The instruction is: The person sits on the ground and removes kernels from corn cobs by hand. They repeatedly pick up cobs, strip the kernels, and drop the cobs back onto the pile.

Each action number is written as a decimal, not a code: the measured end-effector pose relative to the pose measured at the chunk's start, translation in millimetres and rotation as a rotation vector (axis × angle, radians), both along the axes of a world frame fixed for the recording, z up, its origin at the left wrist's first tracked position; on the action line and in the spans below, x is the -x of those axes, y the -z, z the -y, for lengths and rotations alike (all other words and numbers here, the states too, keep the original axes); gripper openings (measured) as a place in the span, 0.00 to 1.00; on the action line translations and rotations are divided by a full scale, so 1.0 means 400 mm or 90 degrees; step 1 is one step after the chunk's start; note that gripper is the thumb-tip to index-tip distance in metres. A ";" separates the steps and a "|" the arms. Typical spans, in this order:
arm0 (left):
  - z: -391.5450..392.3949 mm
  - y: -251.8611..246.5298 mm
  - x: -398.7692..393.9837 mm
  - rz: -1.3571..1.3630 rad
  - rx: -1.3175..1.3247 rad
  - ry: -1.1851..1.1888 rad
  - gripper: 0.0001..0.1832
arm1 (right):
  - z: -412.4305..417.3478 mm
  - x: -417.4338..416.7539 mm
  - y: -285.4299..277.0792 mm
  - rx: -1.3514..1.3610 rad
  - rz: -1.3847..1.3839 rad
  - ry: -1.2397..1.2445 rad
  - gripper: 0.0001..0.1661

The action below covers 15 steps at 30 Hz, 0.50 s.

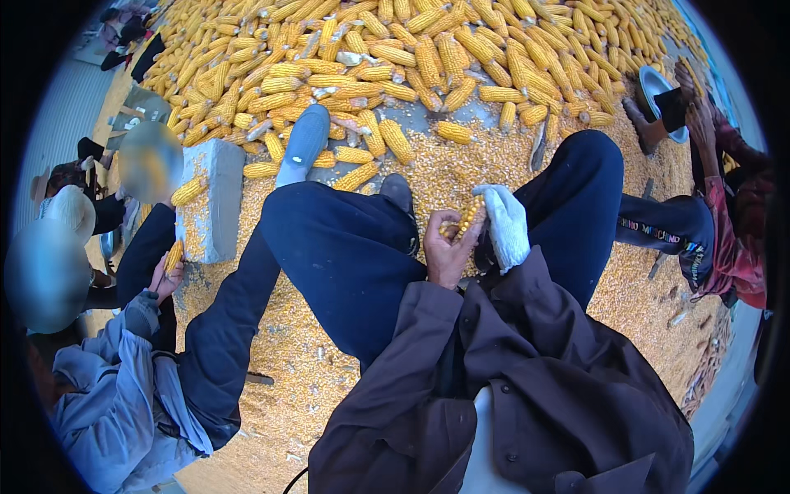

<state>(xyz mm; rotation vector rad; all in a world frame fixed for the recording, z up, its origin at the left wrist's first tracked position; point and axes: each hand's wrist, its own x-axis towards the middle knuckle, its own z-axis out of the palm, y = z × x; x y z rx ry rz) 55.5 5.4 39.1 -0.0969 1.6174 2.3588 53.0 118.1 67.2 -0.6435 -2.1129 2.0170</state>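
A partly shelled ear of yellow corn (470, 218) is held between my two hands, in front of my knees. My bare left hand (447, 256) grips it from the left, with the fingers wrapped around its lower part. On its right side, my right hand (505, 227) in a white knit glove closes against the ear, and the glove hides the fingertips. Rows of kernels show on the side facing up, while a paler, stripped part lies by the glove. Loose corn kernels (426, 154) cover the ground beyond my hands, and a single ear (455, 132) lies on them.
A large heap of corn ears (370, 55) spreads ahead. Left, a person in a grey-blue jacket (123, 395) holds an ear (174, 256) beside a pale block (222, 197). At right, another person's hands (700, 123) are near a metal basin (654, 86).
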 end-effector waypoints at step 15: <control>-0.009 -0.001 -0.008 0.033 -0.017 0.095 0.23 | -0.041 -0.023 0.028 0.120 -0.054 -0.043 0.16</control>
